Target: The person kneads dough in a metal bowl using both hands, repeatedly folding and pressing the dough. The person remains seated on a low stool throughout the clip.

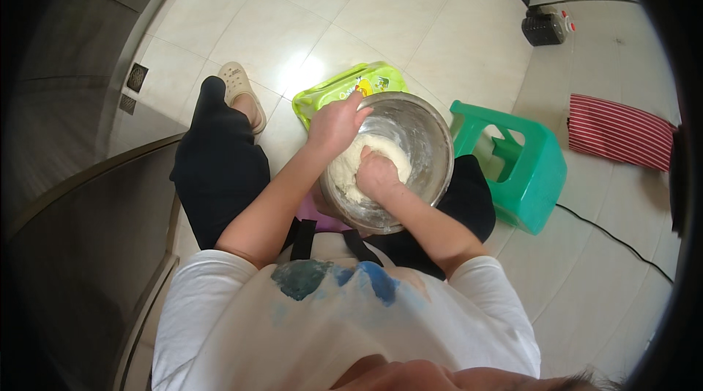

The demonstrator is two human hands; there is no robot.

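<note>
A large stainless steel bowl [431, 138] sits tilted between my knees, its inner wall smeared with flour or dough. My left hand [338, 121] grips the bowl's upper left rim, the thumb reaching over the edge. Inside, a pale lump of dough [392, 152] lies in the left part of the bowl. My right hand [377, 173] is curled into a fist and pressed into the dough; its fingertips are partly hidden. Behind the bowl, a bright green plastic stool or similar item [329, 89] with a cartoon print is partly covered by it.
To the right of my leg, a green plastic stool [535, 171] lies on its side. Farther right are a red striped cloth [618, 130] and a black cable [609, 236]. A black device [542, 28] stands by the wall at upper right. A dark cabinet panel [93, 226] is at left.
</note>
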